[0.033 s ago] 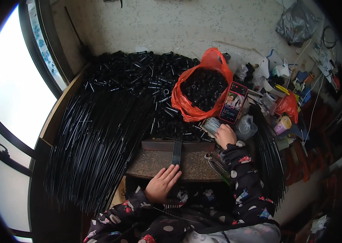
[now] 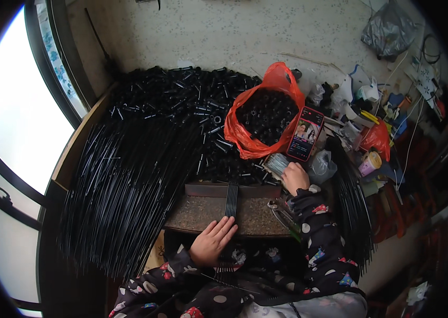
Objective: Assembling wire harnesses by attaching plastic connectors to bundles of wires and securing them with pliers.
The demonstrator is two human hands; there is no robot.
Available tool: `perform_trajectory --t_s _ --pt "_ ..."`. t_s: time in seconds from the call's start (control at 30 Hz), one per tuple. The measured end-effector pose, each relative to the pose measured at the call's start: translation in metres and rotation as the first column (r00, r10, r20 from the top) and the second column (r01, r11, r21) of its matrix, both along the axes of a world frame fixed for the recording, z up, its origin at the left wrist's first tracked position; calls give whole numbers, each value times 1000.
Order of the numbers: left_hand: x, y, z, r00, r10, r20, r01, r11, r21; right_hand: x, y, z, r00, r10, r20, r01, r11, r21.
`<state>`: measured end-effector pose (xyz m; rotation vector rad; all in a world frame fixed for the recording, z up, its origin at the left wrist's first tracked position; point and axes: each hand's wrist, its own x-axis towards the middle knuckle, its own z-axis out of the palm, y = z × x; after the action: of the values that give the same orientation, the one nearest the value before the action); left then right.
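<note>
My left hand [image 2: 213, 243] lies flat, fingers stretched, on the near end of a narrow row of thin black rods [image 2: 232, 199]. The row runs side by side across a speckled brown work board [image 2: 202, 212], over a dark raised bar [image 2: 202, 190] at its back. To the right, my right hand [image 2: 295, 178] dips its curled fingers to the edge of a small box of thin pale pins [image 2: 277, 162]. Its fingertips are partly hidden, so what they pinch cannot be made out. A pair of metal pliers [image 2: 283, 213] lies on the board beside my right sleeve.
Long black rods [image 2: 123, 191] are heaped at left, more [image 2: 353, 206] at right. Behind the board lie piled black plastic parts [image 2: 165, 95] and a red bag [image 2: 238, 142] of black pieces. A phone [image 2: 305, 133] leans by it; clutter and a cup [image 2: 369, 164] stand right.
</note>
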<state>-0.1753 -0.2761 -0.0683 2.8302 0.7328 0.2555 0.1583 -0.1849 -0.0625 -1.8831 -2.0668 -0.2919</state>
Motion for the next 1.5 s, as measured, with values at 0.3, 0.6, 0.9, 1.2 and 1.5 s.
perform_trajectory --t_s 0.3,0.6,0.9,1.2,1.5 --pt "-3 -11 4 999 36 4 -36 998 -52 -55 -8 14 839 345 -420 -307 939 157" --pt "-2 -7 -1 998 30 58 -23 993 -112 -80 -10 -3 908 272 -318 -309 948 -72" --pt "-3 -6 -4 1000 23 18 -21 995 -102 -88 -9 -2 876 297 -379 -344 937 -60" --pt "-5 -5 2 1000 14 8 -13 992 -128 -85 12 -1 829 361 -427 -451 883 -130" --pt "-6 -7 -1 998 23 52 -15 988 -153 -84 11 7 873 474 -112 -470 880 63"
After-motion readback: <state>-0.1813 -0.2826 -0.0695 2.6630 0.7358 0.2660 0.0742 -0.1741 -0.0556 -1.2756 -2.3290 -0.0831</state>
